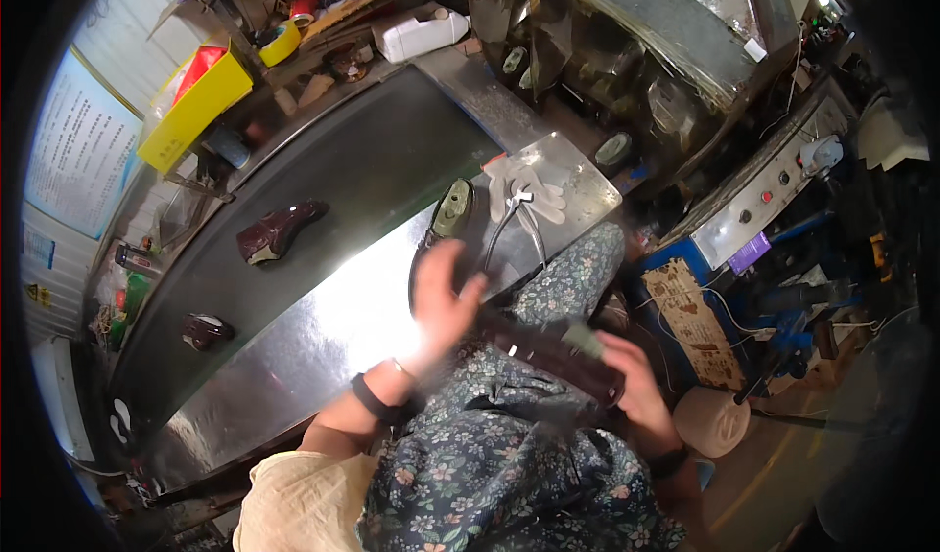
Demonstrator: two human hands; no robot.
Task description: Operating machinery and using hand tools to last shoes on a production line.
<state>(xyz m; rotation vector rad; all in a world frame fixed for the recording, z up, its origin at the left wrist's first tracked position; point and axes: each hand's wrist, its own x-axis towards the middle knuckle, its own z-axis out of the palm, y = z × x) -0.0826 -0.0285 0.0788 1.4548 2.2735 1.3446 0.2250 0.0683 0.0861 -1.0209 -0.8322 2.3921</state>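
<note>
Dark-brown and glossy, a long leather shoe was gripped near its right end by the curled fingers of the right hand, above the dark floral cloth over the lap. A pale green piece was seen at its upper side, close to the fingertips. The left hand was held up beside a second dark shoe with a pale green underside on the shiny sheet-metal table; whether that shoe was grasped or only passed in front of could not be told.

The step in hand was judged to be the handling of the held shoe, probably for work with the grey-handled metal pincers, which were left lying against a pale work glove. For the next move, a steady hold by the right hand and a free left hand seemed to be called for.

Both hands and the held shoe were blurred, so its toe and finish could not be made out. Part of the second shoe was hidden by the left hand, and the pincers' tips were not clearly shown.
</note>
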